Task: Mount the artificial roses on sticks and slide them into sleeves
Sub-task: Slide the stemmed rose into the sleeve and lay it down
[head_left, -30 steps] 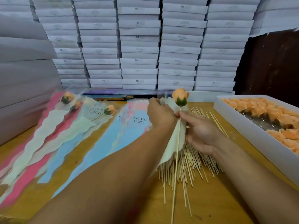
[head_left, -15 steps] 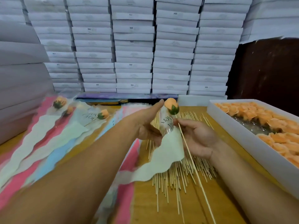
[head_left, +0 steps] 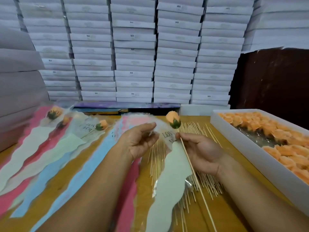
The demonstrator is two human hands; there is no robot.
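Three sleeved roses (head_left: 102, 125) lie finished at the left, and the right hand (head_left: 203, 154) pinches a stick (head_left: 192, 168) with a mounted rose (head_left: 173, 121) beside the sleeve (head_left: 168, 178) the left hand (head_left: 139, 139) pinches open, insertion not yet done, a box (head_left: 247, 141) of roses waiting.

Stacked white boxes (head_left: 133, 52) behind wooden table (head_left: 215, 213).

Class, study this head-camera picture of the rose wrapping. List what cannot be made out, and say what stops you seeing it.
1. Lower end of the thin wooden stick held by the right hand: cut off by the bottom edge.
2. Lettering on the clear plastic sleeve pinched by the left hand: partly covered by fingers.
3. Finished orange roses at far left: blurred.
4. Labels on the stacked white boxes: too small.
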